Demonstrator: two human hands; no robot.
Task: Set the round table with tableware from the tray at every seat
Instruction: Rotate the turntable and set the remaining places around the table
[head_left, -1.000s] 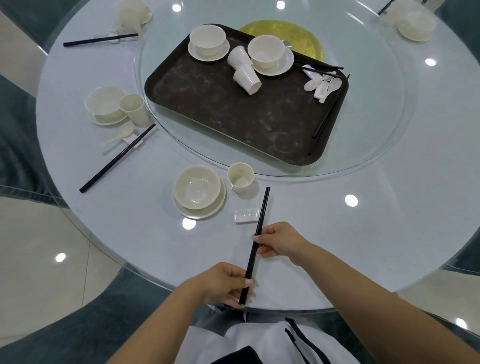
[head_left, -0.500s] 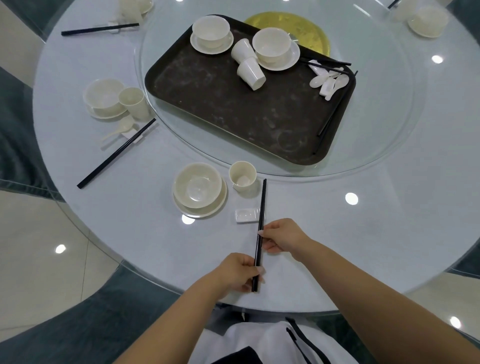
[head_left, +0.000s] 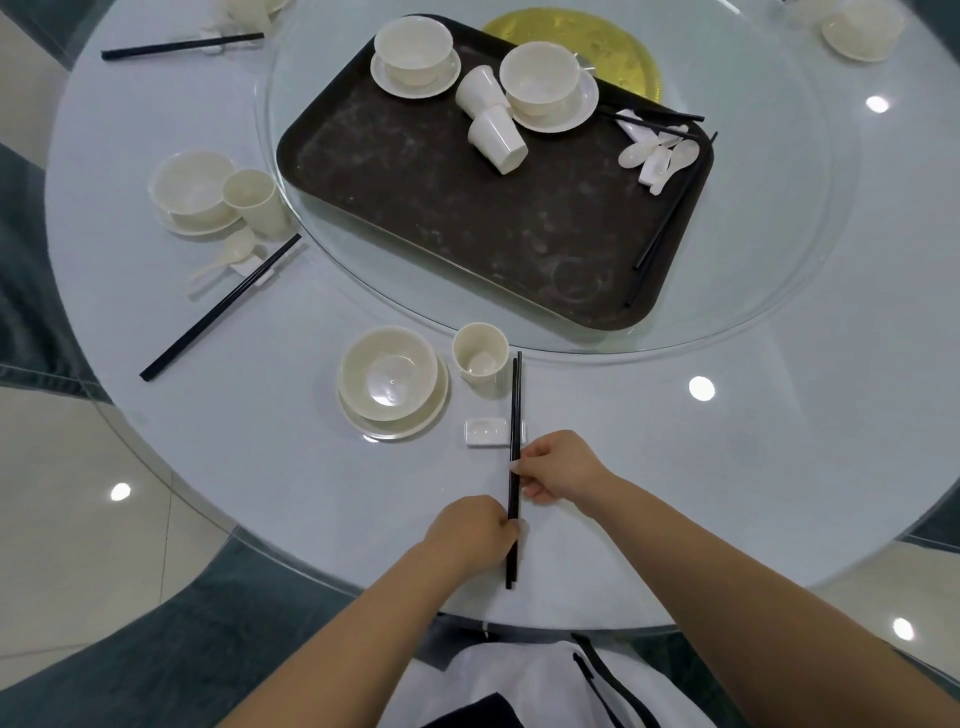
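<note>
Black chopsticks (head_left: 514, 467) lie at the near edge of the bench, long axis running straight away from me, tips beside the cup (head_left: 480, 358) and shaft across the white rest (head_left: 487, 433). My left hand (head_left: 475, 532) pinches the near end and my right hand (head_left: 558, 467), nearer the rest, pinches the middle, both clamped on the pair. Against a second ago the pair has swung from slanted to square and slid forward onto the rest; the tray (head_left: 415, 208) holds what remains.
</note>
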